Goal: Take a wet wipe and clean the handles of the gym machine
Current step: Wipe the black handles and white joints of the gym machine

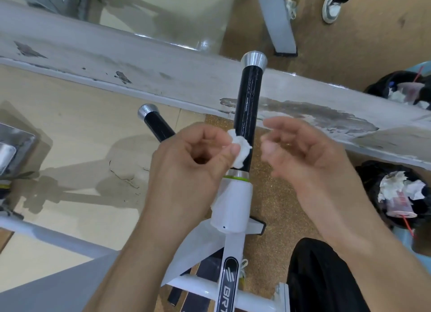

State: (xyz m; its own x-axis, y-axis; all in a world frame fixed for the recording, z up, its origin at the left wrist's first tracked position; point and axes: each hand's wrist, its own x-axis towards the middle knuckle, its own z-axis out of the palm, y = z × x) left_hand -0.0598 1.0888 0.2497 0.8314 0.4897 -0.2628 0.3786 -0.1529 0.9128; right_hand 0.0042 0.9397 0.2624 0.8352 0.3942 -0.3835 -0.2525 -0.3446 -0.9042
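Wiping step in hand, we judge: our left hand (186,162) pinches a bunched wet wipe (240,151) between thumb and fingers and holds it against the left side of the black handle (248,101). It sits low on the grip, just above the green ring (235,177) where the white tube (233,202) starts. A thin white sheet (198,248) hangs under that hand beside the tube. It is probably the rest of the wipe, but we cannot tell for sure.

Our right hand (303,153) is just right of the handle, fingers loosely curled and apart, holding nothing, not touching the grip. The grip looks glossy up to the metal cap (253,58) at the far end; wet or just shiny, we cannot tell. A second handle (156,125) sits to the left, partly hidden behind the left hand, no wipe on it. Trash bags (396,195) lie on the floor at right.

Progress: roughly mid-task by our guess, one handle under the wipe, the other not yet reached. The next move calls for wrapping the wipe round the grip and running it toward the cap, with the right hand free to steady the tube. After that, a shift left to the second handle.
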